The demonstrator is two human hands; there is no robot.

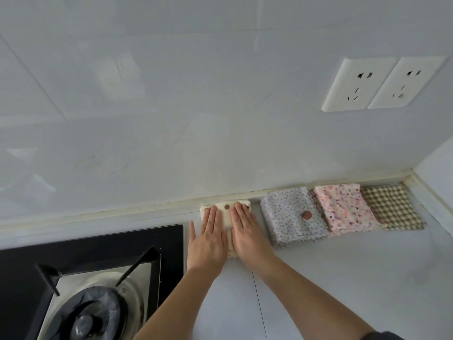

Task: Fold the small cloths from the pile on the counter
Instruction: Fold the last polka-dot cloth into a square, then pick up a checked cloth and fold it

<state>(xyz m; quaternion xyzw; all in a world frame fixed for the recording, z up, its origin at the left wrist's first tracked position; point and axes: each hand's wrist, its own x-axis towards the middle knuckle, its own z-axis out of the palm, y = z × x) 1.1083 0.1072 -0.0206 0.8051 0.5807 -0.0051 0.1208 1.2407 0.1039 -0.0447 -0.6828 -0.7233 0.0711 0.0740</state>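
Pressing down with straight fingers, the left hand [208, 239] and right hand [247, 236] lie on the folded cream cloth [226, 217], gripping nothing; it sits on the desk [318, 278], long axis pointing away from the person, far edge at the foot of the wall [171, 119]. Just right of it lie a lilac cloth [291, 217], pink cloth [345, 209] and checked cloth [394, 207]; a gas hob [85, 278] flanks its left.

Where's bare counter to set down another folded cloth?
Widest bare counter: in front of the grey dotted cloth, pink cloth and checked cloth, right of the right hand. Crowded: along the wall, and the sliver between stove and left hand; both hands press the cream cloth.
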